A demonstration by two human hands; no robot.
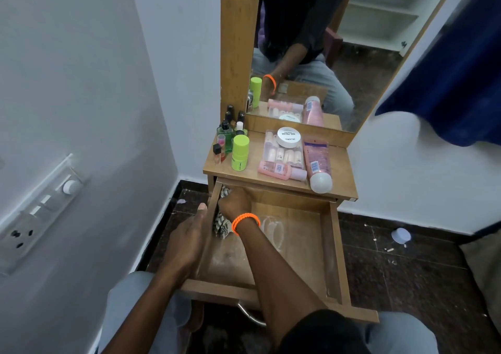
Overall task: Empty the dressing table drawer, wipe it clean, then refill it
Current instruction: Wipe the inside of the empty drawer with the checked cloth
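The wooden drawer (333, 248) is pulled out below the dressing table top (252, 169). Its dusty bottom holds no items apart from a patterned cloth (222, 226) at the far left corner. My right hand (234, 200), with an orange band on the wrist, grips that cloth deep in the corner. My left hand (187, 239) rests on the drawer's left side wall, thumb up along the outside. On the table top lie a pink bottle (317, 161), a small pink tube (279, 169), a clear box of nail items (283, 153), a white jar (289, 137) and a lime green container (240, 153).
Several small dark and green bottles (229, 134) stand at the table's back left by the mirror (311, 55). A wall with a switch panel (40, 212) is close on the left. A white cap (400, 235) and bits of debris lie on the dark floor to the right.
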